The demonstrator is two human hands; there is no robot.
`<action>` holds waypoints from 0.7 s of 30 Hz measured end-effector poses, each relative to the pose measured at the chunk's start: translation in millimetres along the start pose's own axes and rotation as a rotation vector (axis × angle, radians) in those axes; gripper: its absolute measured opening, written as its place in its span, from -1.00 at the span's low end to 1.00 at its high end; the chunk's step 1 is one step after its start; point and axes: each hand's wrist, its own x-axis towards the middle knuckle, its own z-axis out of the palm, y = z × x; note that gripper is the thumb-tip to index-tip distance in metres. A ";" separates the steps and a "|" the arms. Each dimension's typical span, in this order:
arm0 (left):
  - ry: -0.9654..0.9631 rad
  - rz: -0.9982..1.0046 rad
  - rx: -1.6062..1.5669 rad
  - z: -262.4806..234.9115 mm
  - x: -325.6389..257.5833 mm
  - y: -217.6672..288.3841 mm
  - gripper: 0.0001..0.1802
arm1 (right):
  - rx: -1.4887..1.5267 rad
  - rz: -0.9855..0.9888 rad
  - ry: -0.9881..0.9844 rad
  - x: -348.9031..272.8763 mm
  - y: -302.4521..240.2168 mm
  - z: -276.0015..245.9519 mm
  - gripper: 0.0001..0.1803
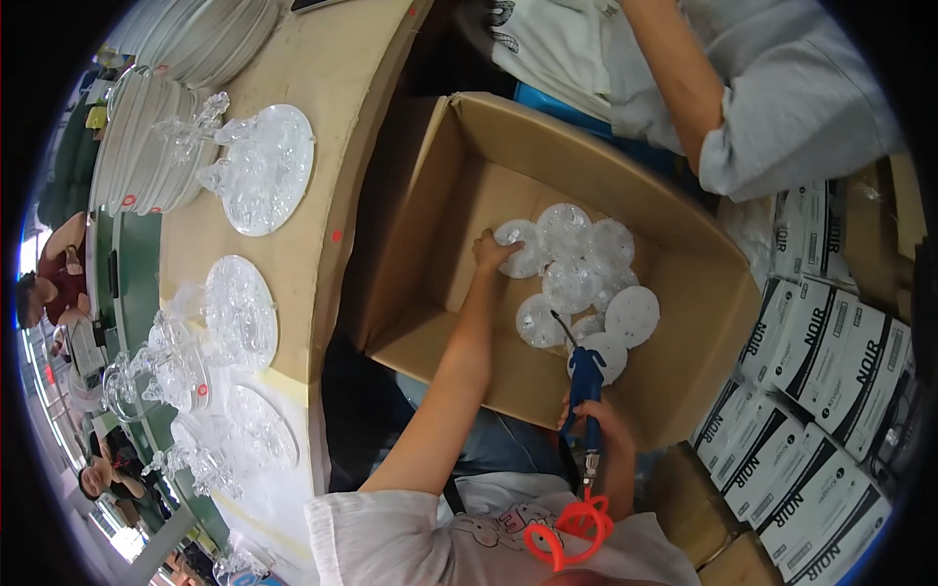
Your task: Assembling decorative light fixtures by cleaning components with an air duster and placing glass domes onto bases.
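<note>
Inside a deep cardboard box (674, 391) lies a cluster of round clear plastic discs (570, 285), several of them overlapping. My left hand (496, 251) reaches in and grips the edge of the leftmost clear plastic disc (523, 248), with the fingertips partly hidden. A blue air blow gun (586, 379) is held in my right hand (604, 418) near the box's front side. Its thin dark nozzle points up and left over the discs. From its lower end hangs an orange coiled hose (586, 518), in front of my shirt.
On the left, a table (357, 117) carries larger round trays of clear plastic pieces (266, 171) and stacks of pale discs (147, 142). Printed white cartons (826, 361) are piled at right. Another person's arm (684, 88) is beyond the box. More people appear far left.
</note>
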 end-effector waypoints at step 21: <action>0.069 -0.030 -0.646 -55.8 -69.2 7.2 -0.32 | -0.480 -0.041 -0.209 28.4 -54.2 58.8 -0.72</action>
